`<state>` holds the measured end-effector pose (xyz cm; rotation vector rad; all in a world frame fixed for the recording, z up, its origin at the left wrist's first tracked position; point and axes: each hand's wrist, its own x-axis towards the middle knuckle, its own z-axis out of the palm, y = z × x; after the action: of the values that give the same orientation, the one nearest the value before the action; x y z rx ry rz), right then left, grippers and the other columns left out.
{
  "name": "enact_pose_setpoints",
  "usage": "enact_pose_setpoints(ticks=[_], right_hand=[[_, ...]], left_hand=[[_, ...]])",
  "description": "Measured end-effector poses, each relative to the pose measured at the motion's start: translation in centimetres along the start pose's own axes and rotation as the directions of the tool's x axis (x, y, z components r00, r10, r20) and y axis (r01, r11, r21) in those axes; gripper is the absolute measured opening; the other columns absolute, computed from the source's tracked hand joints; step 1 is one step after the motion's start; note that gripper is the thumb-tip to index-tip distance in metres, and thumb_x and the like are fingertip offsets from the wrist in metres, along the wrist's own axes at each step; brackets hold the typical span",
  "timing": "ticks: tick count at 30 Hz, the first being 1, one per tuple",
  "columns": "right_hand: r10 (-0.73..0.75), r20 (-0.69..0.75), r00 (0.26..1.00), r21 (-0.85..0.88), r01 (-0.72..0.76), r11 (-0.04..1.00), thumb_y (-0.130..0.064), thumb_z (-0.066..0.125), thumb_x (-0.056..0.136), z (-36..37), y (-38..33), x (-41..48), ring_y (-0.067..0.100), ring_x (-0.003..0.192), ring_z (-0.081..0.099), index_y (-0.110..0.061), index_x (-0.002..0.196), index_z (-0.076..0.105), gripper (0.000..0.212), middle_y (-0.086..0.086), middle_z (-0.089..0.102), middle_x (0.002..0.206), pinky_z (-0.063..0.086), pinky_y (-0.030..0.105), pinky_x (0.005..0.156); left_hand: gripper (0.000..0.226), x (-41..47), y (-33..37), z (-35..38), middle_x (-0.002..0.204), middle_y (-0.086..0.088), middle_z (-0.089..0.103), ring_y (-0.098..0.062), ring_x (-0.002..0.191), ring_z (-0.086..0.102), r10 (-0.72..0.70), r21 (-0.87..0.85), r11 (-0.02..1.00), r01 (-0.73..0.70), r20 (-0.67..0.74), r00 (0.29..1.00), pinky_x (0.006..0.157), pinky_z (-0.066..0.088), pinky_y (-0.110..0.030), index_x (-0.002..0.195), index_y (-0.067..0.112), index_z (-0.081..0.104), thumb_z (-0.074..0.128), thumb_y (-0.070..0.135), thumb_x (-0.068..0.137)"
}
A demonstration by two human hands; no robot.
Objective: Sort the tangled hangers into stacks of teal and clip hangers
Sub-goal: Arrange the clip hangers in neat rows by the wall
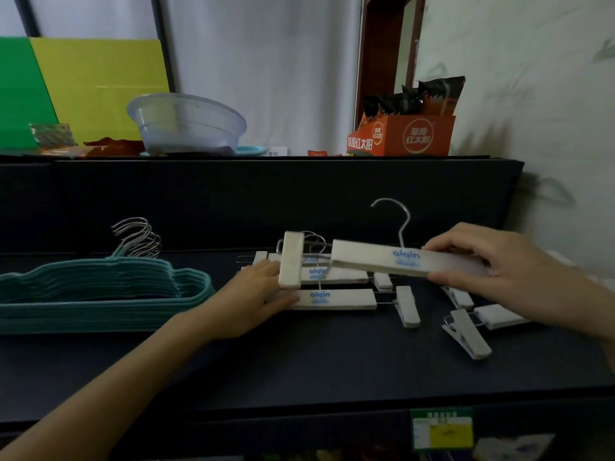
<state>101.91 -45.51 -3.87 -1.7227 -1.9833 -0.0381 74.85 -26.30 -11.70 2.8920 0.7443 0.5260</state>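
- The table (pixel 299 367) is a dark, matte surface, and a raised dark shelf (pixel 266 194) runs along behind it.
- On the left of the table lies a stack of teal hangers (pixel 100 291). They look velvety, with curved shoulders and bunched silver wire hooks, and are packed too tight to count.
- In the middle lies a pile of clip hangers (pixel 336 299): flat white bars with blue lettering, thin metal rods and chunky white clips. I can make out two lettered bars, and one more hanger (pixel 496 316) lies apart to the right.
- The left hand (pixel 253 294) is curled on the pile's left end, fingers against an upright clip and thumb on the front bar.
- The right hand (pixel 499 261) pinches one lifted clip hanger (pixel 392 259) by its bar, fingers on top and thumb beneath, above the pile.
- On the shelf, one clear plastic bowl (pixel 186 124) and one orange carton (pixel 402 136) holding dark packets.
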Motion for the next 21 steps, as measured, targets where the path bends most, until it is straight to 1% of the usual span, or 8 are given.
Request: enact_pose_setpoints(ticks=[2,3,5,6,10,13,17,21], right_hand=[[-0.035,0.050,0.998,-0.042,0.037,0.998,-0.076,0.041,0.075,0.4,-0.3,-0.5,-0.005,0.095,0.052,-0.050,0.098,0.052,0.036,-0.031,0.050,0.103,0.045,0.021,0.074],[-0.054,0.075,0.996,-0.054,0.058,0.997,-0.079,0.038,0.071,0.7,-0.6,-0.8,-0.006,0.096,0.051,-0.050,0.098,0.052,0.042,-0.032,0.049,0.105,0.043,0.019,0.074],[-0.073,0.141,0.987,-0.057,0.082,0.995,-0.084,0.031,0.067,1.8,-0.9,-1.2,-0.007,0.097,0.050,-0.051,0.099,0.050,0.050,-0.033,0.047,0.106,0.042,0.017,0.076],[-0.071,0.179,0.981,-0.053,0.082,0.995,-0.082,0.031,0.070,2.7,-1.3,-1.2,-0.008,0.097,0.049,-0.051,0.100,0.050,0.047,-0.033,0.047,0.105,0.041,0.017,0.077],[-0.063,0.273,0.960,-0.039,0.077,0.996,-0.064,0.045,0.081,6.7,-2.8,-0.7,-0.013,0.095,0.045,-0.050,0.102,0.044,0.025,-0.032,0.046,0.100,0.039,0.016,0.078],[-0.071,0.240,0.968,-0.054,0.087,0.995,-0.059,0.045,0.085,8.6,-3.6,-0.1,-0.009,0.098,0.044,-0.047,0.112,0.044,0.029,-0.028,0.046,0.108,0.040,0.017,0.082],[-0.061,0.135,0.989,-0.118,0.077,0.990,-0.055,0.043,0.088,10.1,-3.4,0.4,-0.004,0.104,0.045,-0.043,0.120,0.045,0.034,-0.024,0.049,0.116,0.042,0.021,0.086],[-0.077,0.076,0.994,-0.144,0.087,0.986,-0.053,0.042,0.090,10.9,-2.8,1.1,-0.002,0.107,0.045,-0.039,0.125,0.047,0.039,-0.022,0.049,0.117,0.036,0.015,0.080]], left_hand=[[0.023,-0.2,0.2,-1.2,0.111,0.017,0.050,0.001,0.100,0.047,-0.084,-0.241,0.968,0.063,-0.078,0.993,0.088,0.038,-0.014,0.110,0.033,0.057,0.050,0.020,0.092],[0.021,-0.3,0.3,-1.8,0.108,0.015,0.054,-0.001,0.097,0.052,-0.127,-0.360,0.929,0.087,-0.088,0.988,0.084,0.042,-0.016,0.104,0.032,0.059,0.049,0.018,0.093],[0.020,-0.5,0.7,-2.8,0.102,0.012,0.059,-0.004,0.094,0.058,-0.171,-0.485,0.868,0.107,-0.089,0.981,0.081,0.049,-0.019,0.100,0.032,0.061,0.045,0.023,0.094],[0.020,-0.5,0.9,-3.2,0.100,0.011,0.060,-0.003,0.094,0.059,-0.172,-0.512,0.853,0.101,-0.092,0.981,0.081,0.050,-0.019,0.100,0.032,0.062,0.044,0.023,0.094],[0.020,-0.5,1.4,-4.1,0.094,0.012,0.061,0.000,0.086,0.059,-0.184,-0.490,0.868,0.087,-0.154,0.971,0.078,0.048,-0.020,0.095,0.032,0.063,0.048,0.021,0.093],[0.018,-0.5,1.7,-4.4,0.095,0.014,0.060,0.002,0.088,0.057,-0.181,-0.436,0.895,0.093,-0.165,0.969,0.078,0.048,-0.019,0.094,0.034,0.062,0.049,0.021,0.092],[0.016,-0.9,1.7,-4.5,0.096,0.010,0.061,-0.001,0.086,0.059,-0.184,-0.415,0.904,0.102,-0.161,0.970,0.076,0.050,-0.020,0.096,0.031,0.063,0.051,0.022,0.091],[0.016,-1.2,1.9,-4.5,0.097,0.009,0.061,-0.005,0.088,0.060,-0.190,-0.409,0.906,0.112,-0.155,0.970,0.078,0.051,-0.025,0.100,0.025,0.065,0.052,0.021,0.091]])
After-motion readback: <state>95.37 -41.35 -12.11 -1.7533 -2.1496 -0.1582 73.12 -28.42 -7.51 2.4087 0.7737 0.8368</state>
